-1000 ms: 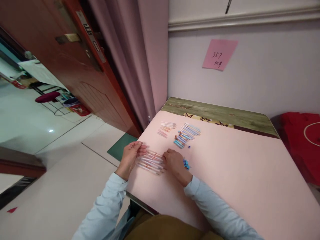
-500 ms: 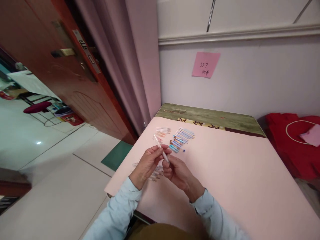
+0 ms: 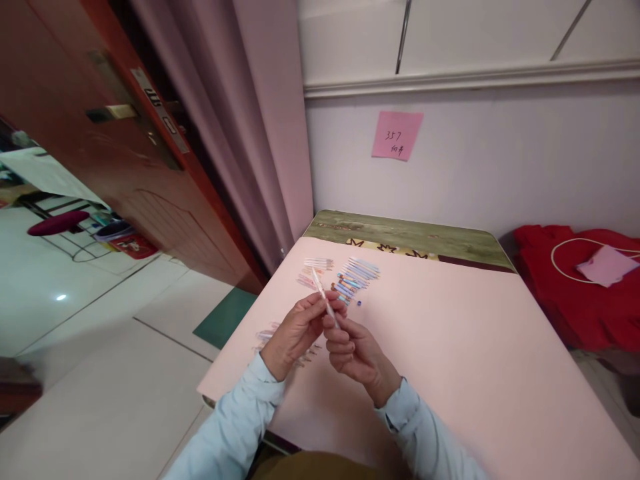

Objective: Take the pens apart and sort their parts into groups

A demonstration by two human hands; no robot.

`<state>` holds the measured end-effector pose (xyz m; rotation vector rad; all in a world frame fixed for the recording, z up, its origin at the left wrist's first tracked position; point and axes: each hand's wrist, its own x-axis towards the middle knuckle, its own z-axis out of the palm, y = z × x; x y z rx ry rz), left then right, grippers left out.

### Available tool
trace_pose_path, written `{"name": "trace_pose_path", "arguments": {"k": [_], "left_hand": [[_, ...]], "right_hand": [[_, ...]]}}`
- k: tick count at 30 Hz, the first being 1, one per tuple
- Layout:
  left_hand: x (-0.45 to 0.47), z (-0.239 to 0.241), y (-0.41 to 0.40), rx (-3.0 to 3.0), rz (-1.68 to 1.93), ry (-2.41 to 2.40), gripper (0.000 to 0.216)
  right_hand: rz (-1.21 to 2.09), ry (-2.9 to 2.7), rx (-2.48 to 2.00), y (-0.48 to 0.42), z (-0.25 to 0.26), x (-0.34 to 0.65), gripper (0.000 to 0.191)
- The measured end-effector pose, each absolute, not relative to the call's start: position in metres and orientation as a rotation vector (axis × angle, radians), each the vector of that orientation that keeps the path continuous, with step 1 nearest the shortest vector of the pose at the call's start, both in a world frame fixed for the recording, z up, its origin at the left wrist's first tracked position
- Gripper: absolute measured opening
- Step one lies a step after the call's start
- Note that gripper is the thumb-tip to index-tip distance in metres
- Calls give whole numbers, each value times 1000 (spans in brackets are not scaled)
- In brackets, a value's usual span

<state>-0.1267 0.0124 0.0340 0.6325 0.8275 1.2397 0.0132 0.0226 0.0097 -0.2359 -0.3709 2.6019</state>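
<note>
Above the pink tabletop (image 3: 450, 347), both hands meet on a thin clear pen tube (image 3: 320, 291) that tilts up and away to the left. My left hand (image 3: 299, 332) pinches its middle. My right hand (image 3: 356, 351) is closed around its near end. Beneath the hands lies a row of clear pen tubes (image 3: 265, 333), partly hidden. Farther back sit a cluster of blue pen parts (image 3: 356, 277) and a small group of clear and pink pieces (image 3: 315, 265).
A green strip (image 3: 410, 233) runs along the table's far edge against the wall, which bears a pink note (image 3: 397, 135). A curtain and a red-brown door (image 3: 150, 167) stand to the left. Red cloth (image 3: 575, 293) lies at the right.
Both hands rose from the row of tubes on the table, bringing one tube up between them. The view shifted, so the table sits lower and further right.
</note>
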Motion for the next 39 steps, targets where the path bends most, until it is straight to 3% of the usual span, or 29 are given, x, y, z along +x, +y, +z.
{"name": "trace_pose_path", "arguments": {"k": [9, 14, 20, 22, 27, 32, 39], "left_hand": [[-128, 25, 10, 544, 1331, 1045, 30], [-118, 24, 11, 565, 1377, 1096, 28], [-111, 26, 14, 651, 1445, 1151, 25], [-113, 29, 15, 657, 1416, 1127, 27], [-115, 38, 13, 624, 1329, 1077, 32], [-115, 41, 10, 673, 1386, 1093, 31], [-116, 42, 9, 700, 1383, 1108, 27]], "right_hand": [[2455, -618, -537, 23, 2, 5, 40], [2107, -972, -815, 22, -6, 1, 45], [1335, -1519, -994, 24, -6, 6, 42], [1423, -1488, -984, 25, -3, 8, 45], [2129, -1047, -860, 24, 4, 11, 62], [2003, -977, -865, 22, 6, 13, 47], [2123, -896, -868, 20, 13, 14, 56]]}}
